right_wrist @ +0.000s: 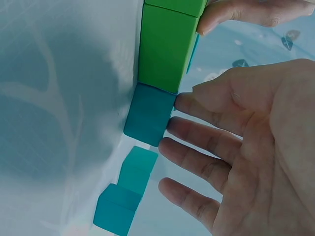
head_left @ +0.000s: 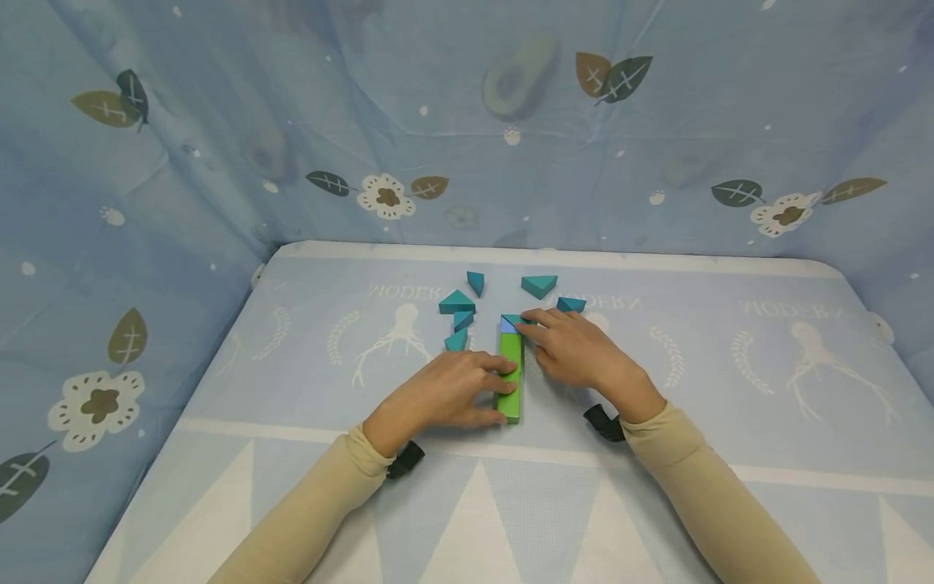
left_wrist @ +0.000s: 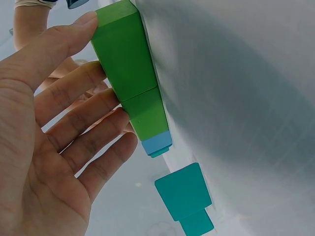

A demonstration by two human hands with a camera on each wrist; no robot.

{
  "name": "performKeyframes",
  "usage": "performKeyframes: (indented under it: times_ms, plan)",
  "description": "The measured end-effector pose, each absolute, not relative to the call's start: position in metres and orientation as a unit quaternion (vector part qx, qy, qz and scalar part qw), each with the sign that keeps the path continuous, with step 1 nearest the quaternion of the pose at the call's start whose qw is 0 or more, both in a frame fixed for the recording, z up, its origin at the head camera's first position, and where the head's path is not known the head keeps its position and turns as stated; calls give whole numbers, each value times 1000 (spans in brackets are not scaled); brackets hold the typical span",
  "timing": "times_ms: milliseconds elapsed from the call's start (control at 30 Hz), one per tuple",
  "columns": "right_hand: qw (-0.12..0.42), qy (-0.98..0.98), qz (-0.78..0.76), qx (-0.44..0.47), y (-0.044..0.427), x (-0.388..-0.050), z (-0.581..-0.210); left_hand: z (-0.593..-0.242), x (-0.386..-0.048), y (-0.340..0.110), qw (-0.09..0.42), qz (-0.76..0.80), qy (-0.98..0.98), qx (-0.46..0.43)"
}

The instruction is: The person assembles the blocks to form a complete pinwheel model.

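Two green blocks (head_left: pixel 510 410) lie end to end in a row; the seam between them shows in the left wrist view. A light blue triangular block (head_left: pixel 507 328) and a teal triangular block (head_left: pixel 513 318) adjoin the row's far end. My left hand (head_left: pixel 452 391) is at the green blocks' left side, fingers extended over them and thumb near the closest end. At the far right of the row, my right hand (head_left: pixel 572 345) touches the teal block with its fingertips. In the right wrist view its fingers look extended against the teal block (right_wrist: pixel 150 115).
Several loose teal triangular blocks (head_left: pixel 457 302) lie left of the row's far end. Two more, a teal wedge (head_left: pixel 539 285) and a darker wedge (head_left: pixel 571 305), lie behind the right hand. A patterned cloth (head_left: pixel 292 397) covers the table; a blue curtain (head_left: pixel 467 122) hangs behind it.
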State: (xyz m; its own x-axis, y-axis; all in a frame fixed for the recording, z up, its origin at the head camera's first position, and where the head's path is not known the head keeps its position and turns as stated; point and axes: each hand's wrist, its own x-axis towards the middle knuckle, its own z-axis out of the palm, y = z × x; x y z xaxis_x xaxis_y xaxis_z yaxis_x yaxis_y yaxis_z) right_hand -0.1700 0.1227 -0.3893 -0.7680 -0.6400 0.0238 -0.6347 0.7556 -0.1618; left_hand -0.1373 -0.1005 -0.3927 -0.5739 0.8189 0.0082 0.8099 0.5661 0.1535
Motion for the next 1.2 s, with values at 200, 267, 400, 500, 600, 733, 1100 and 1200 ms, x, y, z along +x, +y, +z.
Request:
performKeyframes:
  times_ms: [200,267,400,500,600,733,1100,1200]
  plan:
    - [13,935,-82,-344,123,-170,-389,-393,-137,-101,26,71,882,465]
    - [9,934,-87,-347,123,-170,-389,-393,-137,-101,26,70,882,466]
    - [0,929,-97,-357,122,-170,-390,-394,-137,-101,23,67,882,467]
    - [-4,927,-95,-364,120,-170,-392,-394,-137,-101,22,67,882,467]
    - [-1,926,-91,-367,120,-170,-393,-394,-137,-101,23,65,882,467]
    - [1,926,-87,-366,120,-170,-395,-393,-138,-101,22,61,880,470]
    - [1,926,-78,-369,120,-169,-395,-393,-138,-100,25,62,881,468]
    - [1,926,-78,-369,120,-169,-395,-393,-138,-100,27,63,883,465]
